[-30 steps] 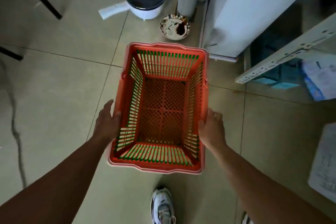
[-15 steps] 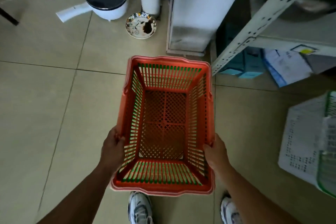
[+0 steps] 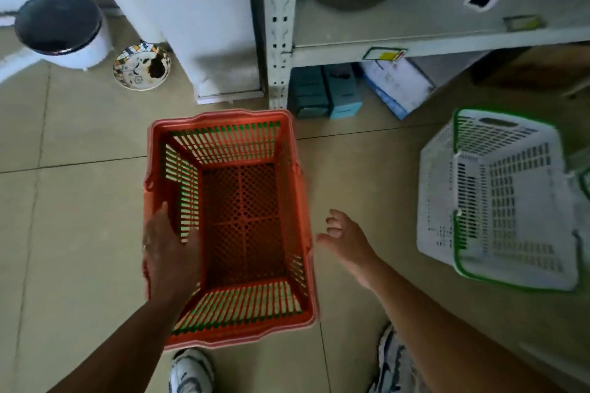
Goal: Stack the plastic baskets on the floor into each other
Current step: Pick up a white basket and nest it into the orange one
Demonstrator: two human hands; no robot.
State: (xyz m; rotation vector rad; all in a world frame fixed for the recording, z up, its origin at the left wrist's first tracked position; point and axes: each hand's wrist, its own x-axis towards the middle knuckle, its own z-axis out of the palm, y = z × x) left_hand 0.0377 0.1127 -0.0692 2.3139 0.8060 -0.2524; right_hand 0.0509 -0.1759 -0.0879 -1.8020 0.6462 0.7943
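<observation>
While the orange slatted plastic basket (image 3: 242, 226) sits upright on the tiled floor (image 3: 73, 201) by the feet, the left hand (image 3: 169, 252) lies flat over its near-left rim, fingers loose, and the right hand (image 3: 346, 241) hangs empty beside it. The white green-rimmed plastic basket (image 3: 504, 198) lies tipped well to the right; nesting it askew could jam the rims.

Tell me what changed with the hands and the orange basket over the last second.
Both hands let go. The right hand has pulled away, open, toward the white basket; the left hand is open over the orange basket wall. The orange basket remains upright on the floor.
</observation>
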